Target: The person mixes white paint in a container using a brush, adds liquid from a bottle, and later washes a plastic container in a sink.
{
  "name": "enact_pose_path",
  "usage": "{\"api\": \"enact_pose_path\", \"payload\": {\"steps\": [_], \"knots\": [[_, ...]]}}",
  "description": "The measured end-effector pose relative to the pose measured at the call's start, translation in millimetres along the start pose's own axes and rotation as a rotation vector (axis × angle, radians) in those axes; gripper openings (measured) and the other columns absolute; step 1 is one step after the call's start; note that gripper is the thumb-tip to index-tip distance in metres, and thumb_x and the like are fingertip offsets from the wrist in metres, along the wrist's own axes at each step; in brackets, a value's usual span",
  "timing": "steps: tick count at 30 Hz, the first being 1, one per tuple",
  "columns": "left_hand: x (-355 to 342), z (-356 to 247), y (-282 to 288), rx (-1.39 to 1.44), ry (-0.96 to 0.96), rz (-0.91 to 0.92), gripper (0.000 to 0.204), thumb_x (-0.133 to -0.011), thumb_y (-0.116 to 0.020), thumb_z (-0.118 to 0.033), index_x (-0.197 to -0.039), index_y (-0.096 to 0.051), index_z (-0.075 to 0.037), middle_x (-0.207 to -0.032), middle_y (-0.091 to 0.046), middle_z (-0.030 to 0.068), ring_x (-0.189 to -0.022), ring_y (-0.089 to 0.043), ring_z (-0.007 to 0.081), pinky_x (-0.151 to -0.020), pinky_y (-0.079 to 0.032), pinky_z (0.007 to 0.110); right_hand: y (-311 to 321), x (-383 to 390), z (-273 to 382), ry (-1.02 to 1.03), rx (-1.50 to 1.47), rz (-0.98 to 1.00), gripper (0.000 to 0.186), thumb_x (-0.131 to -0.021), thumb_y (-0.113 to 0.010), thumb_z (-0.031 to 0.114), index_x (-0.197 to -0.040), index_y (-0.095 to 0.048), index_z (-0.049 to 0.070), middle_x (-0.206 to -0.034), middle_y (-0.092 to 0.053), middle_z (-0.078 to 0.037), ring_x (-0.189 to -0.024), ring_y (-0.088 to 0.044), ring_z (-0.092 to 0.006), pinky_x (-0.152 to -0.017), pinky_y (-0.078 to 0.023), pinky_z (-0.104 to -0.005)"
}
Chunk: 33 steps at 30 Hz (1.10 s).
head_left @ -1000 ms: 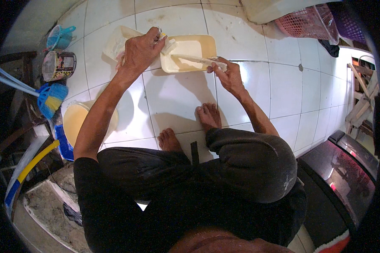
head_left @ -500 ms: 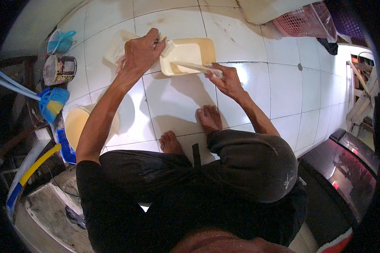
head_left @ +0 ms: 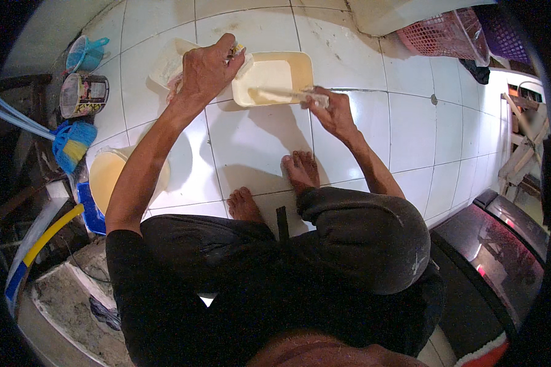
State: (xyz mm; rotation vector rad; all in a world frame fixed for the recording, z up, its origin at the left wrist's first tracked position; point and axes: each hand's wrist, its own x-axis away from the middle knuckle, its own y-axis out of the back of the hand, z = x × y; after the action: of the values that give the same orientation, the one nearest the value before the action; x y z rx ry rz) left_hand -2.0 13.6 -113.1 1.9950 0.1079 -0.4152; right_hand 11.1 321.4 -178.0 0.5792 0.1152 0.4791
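My left hand [head_left: 205, 70] is closed on a small whitish object [head_left: 245, 64] with a yellow patch, too hidden to name, at the left edge of a shallow cream tray [head_left: 302, 68]. A pale open container [head_left: 165, 61] lies partly behind that hand. My right hand [head_left: 330, 113] grips a pale, blurred stick [head_left: 288, 93] at the tray's near right corner; the stick reaches across into the tray, which has whitish liquid or paste in it. Both bare feet are on the white tiles below the tray.
At left stand a cream bucket [head_left: 107, 177], blue tray [head_left: 92, 210], blue dipper [head_left: 82, 55], small pail [head_left: 79, 96], broom [head_left: 73, 147] and hoses [head_left: 46, 241]. Mesh baskets [head_left: 434, 37] are at the upper right, wooden frames [head_left: 526, 140] and dark glossy bodywork [head_left: 490, 251] at right.
My left hand dipped slightly, then rose to a little higher than before. The stick in my right hand shifted lower within the tray, then slightly back, and is now blurred.
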Motion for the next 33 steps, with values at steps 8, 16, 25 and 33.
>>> {"api": "enact_pose_path", "payload": {"steps": [8,16,25,33], "knots": [[0.4,1.0,-3.1,0.016,0.016,-0.029,0.027,-0.085,-0.068,-0.033,-0.086,-0.057,-0.009,-0.068,-0.067,0.0105,-0.058,-0.066,0.0294,-0.051,-0.052,0.039,-3.7,7.2,-4.2,0.006,-0.021,-0.119,0.031,-0.089,-0.064,0.027,-0.103,-0.069,0.000,-0.074,-0.070,-0.016,-0.061,-0.066,-0.0177,-0.058,-0.053,-0.0329],[6.2,4.3,1.8,-0.026,0.052,-0.031,0.032,-0.086,-0.065,-0.039,-0.087,-0.056,-0.008,-0.066,-0.065,0.0105,-0.057,-0.065,0.0314,-0.053,-0.052,0.042,-5.9,-6.8,-4.4,-0.098,0.022,-0.044,0.032,-0.093,-0.060,0.022,-0.108,-0.065,-0.006,-0.081,-0.073,-0.014,-0.072,-0.070,-0.0165,-0.067,-0.056,-0.0314],[-5.3,-2.6,1.1,0.071,0.056,0.084,0.023,-0.083,-0.068,-0.026,-0.089,-0.061,-0.004,-0.072,-0.066,0.0150,-0.062,-0.067,0.0281,-0.057,-0.053,0.037,37.9,4.1,2.8,-0.077,0.025,-0.211,0.032,-0.093,-0.061,0.023,-0.103,-0.065,-0.007,-0.078,-0.072,-0.010,-0.075,-0.071,-0.0174,-0.069,-0.057,-0.0296],[-7.3,-15.6,12.1,0.126,0.095,-0.083,0.026,-0.081,-0.071,-0.021,-0.079,-0.055,0.000,-0.068,-0.063,0.0154,-0.055,-0.059,0.0205,-0.053,-0.048,0.034,12.0,4.7,9.9,-0.034,-0.274,0.003,0.028,-0.089,-0.065,0.017,-0.103,-0.064,-0.006,-0.084,-0.069,-0.012,-0.074,-0.068,-0.0172,-0.067,-0.055,-0.0288]]}}
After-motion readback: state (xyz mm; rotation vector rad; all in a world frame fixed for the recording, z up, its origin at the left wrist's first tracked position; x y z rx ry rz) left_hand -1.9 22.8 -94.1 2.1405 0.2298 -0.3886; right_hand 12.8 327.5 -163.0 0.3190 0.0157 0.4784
